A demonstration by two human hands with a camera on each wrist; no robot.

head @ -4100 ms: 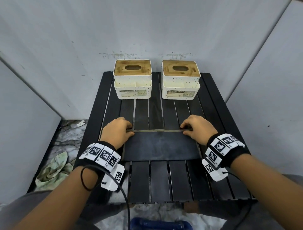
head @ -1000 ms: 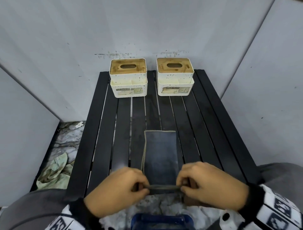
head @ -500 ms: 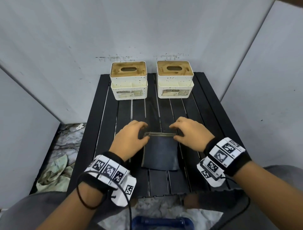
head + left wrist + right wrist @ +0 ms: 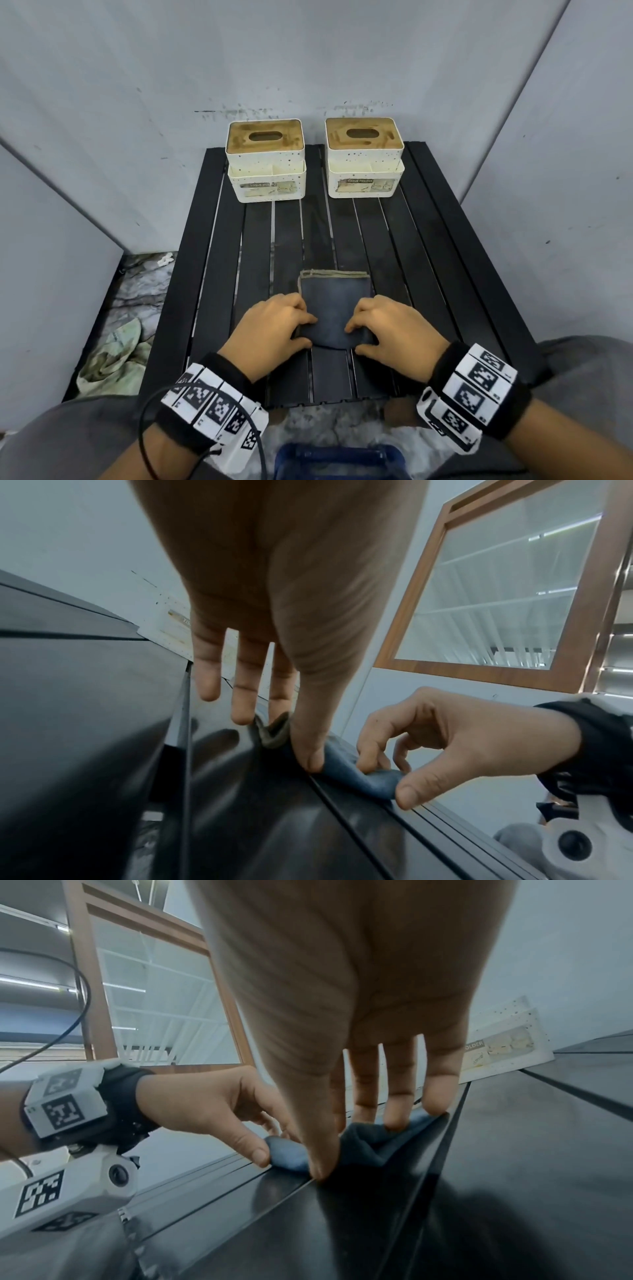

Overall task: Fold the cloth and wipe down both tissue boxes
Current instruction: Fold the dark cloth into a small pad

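Observation:
A dark blue cloth [image 4: 334, 301], folded into a small rectangle, lies on the near middle of the black slatted table [image 4: 428, 274]. My left hand [image 4: 308, 332] and right hand [image 4: 354, 339] pinch its near folded edge, thumbs at the fold and fingers on top. The left wrist view shows my left hand [image 4: 277, 739] pressing the cloth [image 4: 356, 777] and my right hand [image 4: 387, 780] gripping the fold. In the right wrist view my right hand [image 4: 356, 1148] holds the cloth [image 4: 363, 1145] down. Two cream tissue boxes, left [image 4: 265, 159] and right [image 4: 364, 157], stand at the far edge.
Grey walls close in behind and beside the table. A crumpled pale green rag [image 4: 109, 359] lies on the floor to the left. A blue object [image 4: 335, 459] sits below the table's near edge. Bare slats lie between cloth and boxes.
The near end of the cloth strip was carried over to its far edge, halving it. Both hands have since drawn back from the far edge to the near fold.

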